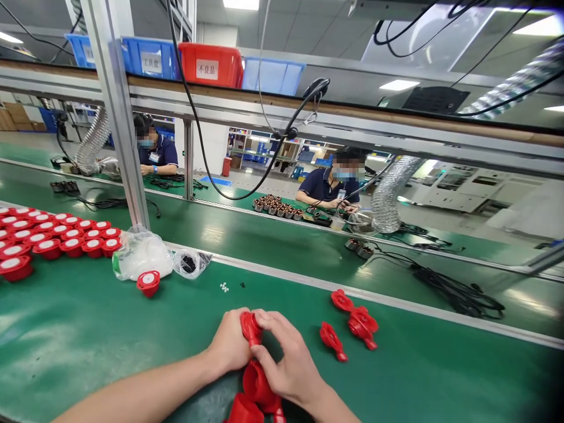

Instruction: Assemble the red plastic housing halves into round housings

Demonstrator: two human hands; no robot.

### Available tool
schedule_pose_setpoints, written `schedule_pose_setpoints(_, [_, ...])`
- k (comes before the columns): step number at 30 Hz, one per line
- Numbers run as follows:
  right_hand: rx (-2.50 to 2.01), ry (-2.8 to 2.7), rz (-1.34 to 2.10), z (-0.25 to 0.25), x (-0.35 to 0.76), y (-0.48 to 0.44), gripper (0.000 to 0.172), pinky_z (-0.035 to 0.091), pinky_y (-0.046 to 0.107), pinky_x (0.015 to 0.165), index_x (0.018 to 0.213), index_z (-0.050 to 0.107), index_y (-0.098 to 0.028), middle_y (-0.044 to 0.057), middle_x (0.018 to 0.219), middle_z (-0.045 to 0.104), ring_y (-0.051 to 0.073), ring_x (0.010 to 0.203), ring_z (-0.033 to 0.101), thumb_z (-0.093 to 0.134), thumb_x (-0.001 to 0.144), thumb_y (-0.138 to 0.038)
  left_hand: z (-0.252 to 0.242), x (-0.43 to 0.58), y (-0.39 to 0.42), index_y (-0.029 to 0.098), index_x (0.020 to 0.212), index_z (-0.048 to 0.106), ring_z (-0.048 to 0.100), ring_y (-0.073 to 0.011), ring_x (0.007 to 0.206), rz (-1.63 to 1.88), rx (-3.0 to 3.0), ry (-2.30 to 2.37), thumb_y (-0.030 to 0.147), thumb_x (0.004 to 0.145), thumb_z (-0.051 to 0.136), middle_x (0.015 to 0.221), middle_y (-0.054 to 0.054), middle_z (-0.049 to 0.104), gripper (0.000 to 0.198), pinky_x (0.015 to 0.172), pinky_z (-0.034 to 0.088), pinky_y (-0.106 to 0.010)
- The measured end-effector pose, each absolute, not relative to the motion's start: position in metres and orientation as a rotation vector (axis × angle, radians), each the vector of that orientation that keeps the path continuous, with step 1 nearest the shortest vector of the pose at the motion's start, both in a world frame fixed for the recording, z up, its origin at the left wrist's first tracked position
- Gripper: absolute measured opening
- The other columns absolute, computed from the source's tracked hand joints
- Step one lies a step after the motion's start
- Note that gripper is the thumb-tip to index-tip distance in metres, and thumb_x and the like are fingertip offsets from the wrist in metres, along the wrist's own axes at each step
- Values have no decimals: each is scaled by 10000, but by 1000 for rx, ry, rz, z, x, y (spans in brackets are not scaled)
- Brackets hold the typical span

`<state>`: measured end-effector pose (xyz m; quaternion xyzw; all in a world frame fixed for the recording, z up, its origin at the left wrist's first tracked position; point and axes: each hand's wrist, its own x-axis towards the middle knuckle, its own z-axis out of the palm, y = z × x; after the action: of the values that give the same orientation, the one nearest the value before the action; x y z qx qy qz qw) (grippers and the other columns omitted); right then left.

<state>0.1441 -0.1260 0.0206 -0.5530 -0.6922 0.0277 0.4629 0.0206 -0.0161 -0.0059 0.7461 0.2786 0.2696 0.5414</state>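
Lower centre: I judge this two-handed handling.
Left hand [232,339], curled, holds red part [251,328]; right hand [294,359], half-curled, grips it too; steadiness needed next.

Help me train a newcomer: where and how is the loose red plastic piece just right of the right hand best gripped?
I'd probably pinch the red plastic piece by its narrow stub, from the near side: the stub juts that way from a broader body, apart from the red pieces beyond.

Green bench top [423,364], rows of red white-topped pieces [74,243], plastic bags [147,258], white bits [224,287], loose red parts [362,322]
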Motion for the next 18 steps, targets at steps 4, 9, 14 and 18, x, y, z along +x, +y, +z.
schedule_pose_setpoints(4, [-1390,-1615,349,19,148,-129,456,522,414,1081,1372,536,-244,107,1423,564,267,1295,565,593,925,-180,3,15,-5,187,711,513,471,-134,646,761,1866,644,60,672,593,690,31,582,155,593,333,-243])
schedule_pose_setpoints(9, [-1385,-1542,393,6,161,-126,512,582,362,985,1478,480,-285,93,1438,568,260,1208,631,554,975,-223,12,6,4,205,1091,579,572,-215,989,1023,2021,395,-20,638,505,1072,-50,600,511,895,457,-320])
schedule_pose_setpoints(14, [-1512,-1462,431,-9,168,-120,501,595,395,955,1429,549,-254,110,1348,659,271,1029,715,640,946,-350,8,-3,-1,242,1398,412,479,-270,1305,800,1961,339,-6,659,517,1398,-108,456,786,1162,364,-442])
schedule_pose_setpoints(18, [-1563,-1420,493,-8,167,-119,519,573,416,990,1453,529,-230,116,1349,665,290,1126,686,599,974,-416,7,-5,1,239,1465,318,564,-273,1236,612,1707,323,163,869,543,1401,-129,477,642,1112,448,-466])
